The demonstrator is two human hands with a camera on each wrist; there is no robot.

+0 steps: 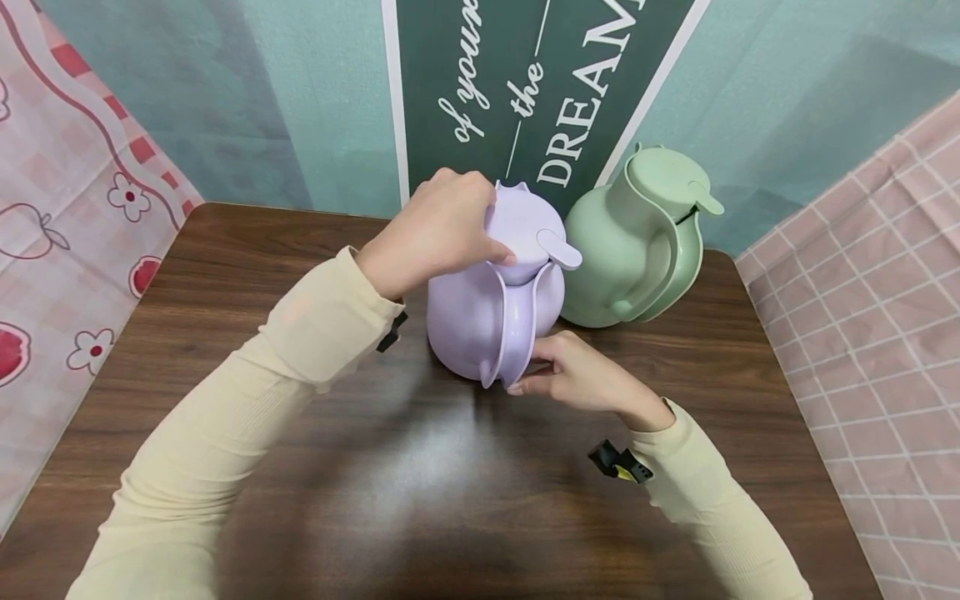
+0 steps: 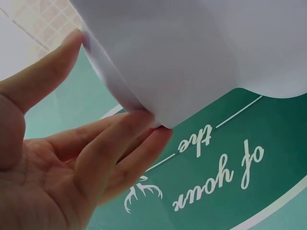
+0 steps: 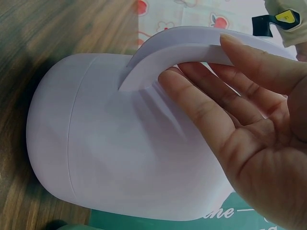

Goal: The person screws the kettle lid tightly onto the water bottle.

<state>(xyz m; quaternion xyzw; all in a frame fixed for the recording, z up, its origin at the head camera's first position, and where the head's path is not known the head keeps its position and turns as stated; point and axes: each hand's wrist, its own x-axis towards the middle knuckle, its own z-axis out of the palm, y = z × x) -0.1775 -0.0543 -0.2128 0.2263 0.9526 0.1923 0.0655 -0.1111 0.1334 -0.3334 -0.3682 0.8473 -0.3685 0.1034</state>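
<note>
A lavender thermal jug [image 1: 461,325] stands on the brown table, its lever and handle facing toward me. My left hand [image 1: 442,221] grips its round lid [image 1: 528,229] from the left, thumb on the near side. In the left wrist view the thumb and fingertips of this hand [image 2: 62,148] touch the lavender rim. Lower down, my right hand [image 1: 581,371] holds the jug's handle [image 1: 517,325]. The right wrist view shows those fingers [image 3: 196,103] passing under the handle, with the thumb against its outer edge.
A pale green jug [image 1: 615,258] of the same shape stands close behind, to the right. A dark green banner [image 1: 480,158] with white lettering hangs at the back. Pink patterned cloths [image 1: 75,208] line the sides of the wooden table [image 1: 420,500].
</note>
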